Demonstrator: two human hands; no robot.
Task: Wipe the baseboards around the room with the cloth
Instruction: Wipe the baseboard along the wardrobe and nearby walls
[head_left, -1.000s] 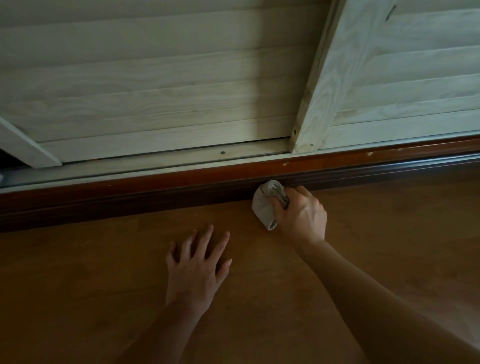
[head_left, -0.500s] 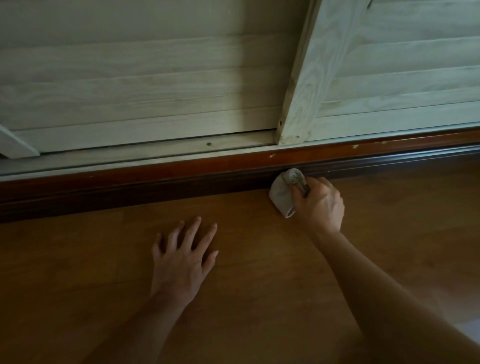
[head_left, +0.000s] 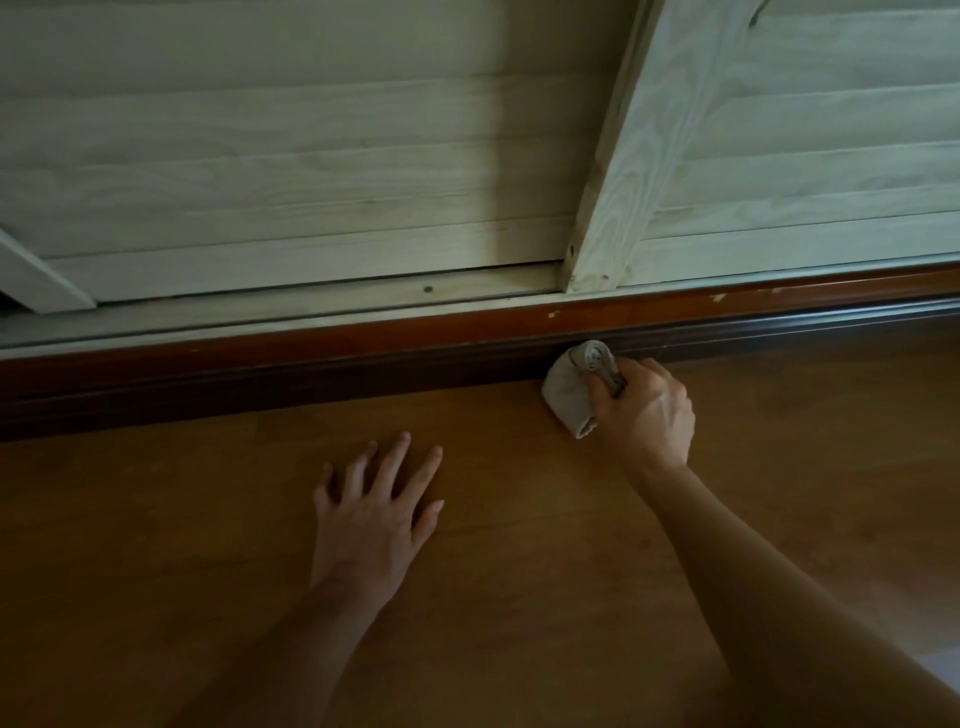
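Dim wooden floor under me, pale louvered doors at the far side. My right hand grips the bunched grey cloth, pressing it against the dark reddish baseboard. My left hand lies flat on the floor, fingers spread, nearer and left.

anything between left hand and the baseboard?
Nothing: only bare wooden floor separates the left hand from the baseboard, per the head view.

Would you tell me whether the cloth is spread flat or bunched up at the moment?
Bunched up: the cloth is a wad gripped in the right hand, held against the dark baseboard.
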